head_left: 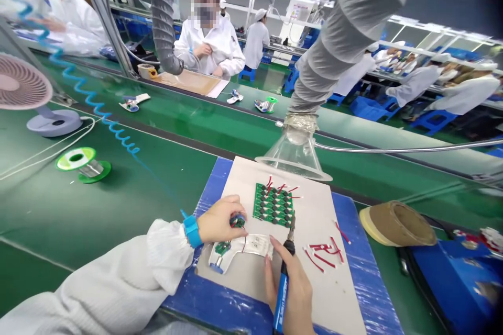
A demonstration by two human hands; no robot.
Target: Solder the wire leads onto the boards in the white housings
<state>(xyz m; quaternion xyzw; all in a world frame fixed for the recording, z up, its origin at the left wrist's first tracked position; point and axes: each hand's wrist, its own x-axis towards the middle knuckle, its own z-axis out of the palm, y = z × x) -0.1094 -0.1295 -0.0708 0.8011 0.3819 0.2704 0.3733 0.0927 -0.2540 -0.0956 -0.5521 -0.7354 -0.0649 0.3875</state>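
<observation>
My left hand [222, 222], with a blue band at its wrist, pinches a small round part [237, 220] with green and blue on it. A thin wire runs from it down to a white handle-shaped plastic shell [253, 245], which lies on the grey board [243, 280]. Inside the shell's wide end sits a small green circuit board [222, 247]. My right hand [293, 282] holds a blue soldering iron [282, 293], tip pointing away from me, and its fingertips touch the shell's narrow end. Just beyond lies a green panel of small circuit boards [274, 205]. Short red wires [324, 254] lie to the right.
A clear fume hood [294, 154] hangs over the board's far edge. Left are a solder spool [84, 164] and a fan [55, 120]. A tape roll [396, 224] and a blue box [451, 277] stand right. Across the bench sits a person in white [210, 42].
</observation>
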